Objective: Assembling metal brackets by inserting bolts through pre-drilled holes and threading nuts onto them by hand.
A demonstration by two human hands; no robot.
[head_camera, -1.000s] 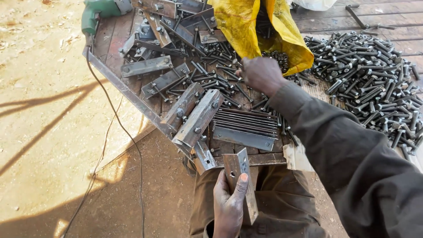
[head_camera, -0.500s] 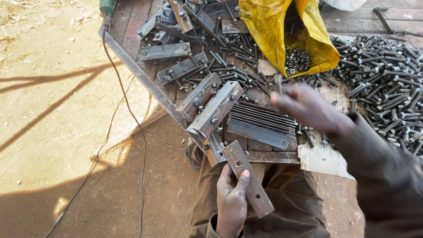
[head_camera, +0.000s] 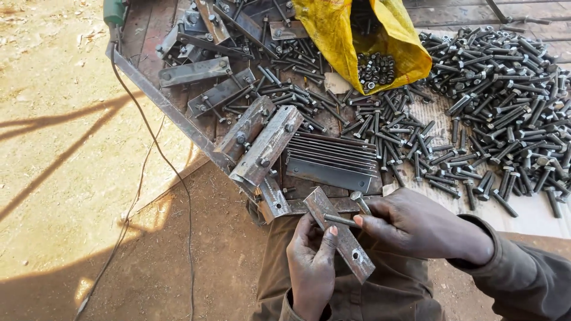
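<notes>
My left hand [head_camera: 311, 264] grips a flat grey steel bar [head_camera: 355, 255] with a hole near its lower end, held slanted over my lap. My right hand [head_camera: 416, 224] pinches a dark bolt [head_camera: 340, 219] and lays it across the bar's upper part, its tip beside my left thumb. A second bolt [head_camera: 358, 201] pokes up just behind my right fingers.
The wooden bench [head_camera: 148, 35] carries bolted steel brackets [head_camera: 264, 145], a ribbed metal plate [head_camera: 333, 161], a yellow sack [head_camera: 333, 35] holding nuts [head_camera: 375, 68] and a large heap of bolts [head_camera: 505, 101]. A green power tool [head_camera: 114, 10] with a trailing cord [head_camera: 143, 148] lies at the bench's left end, over sandy ground.
My right hand came back from the bolt pile near the yellow sack with a bolt and reached the bar. My left hand tilted the bar more to the right.
</notes>
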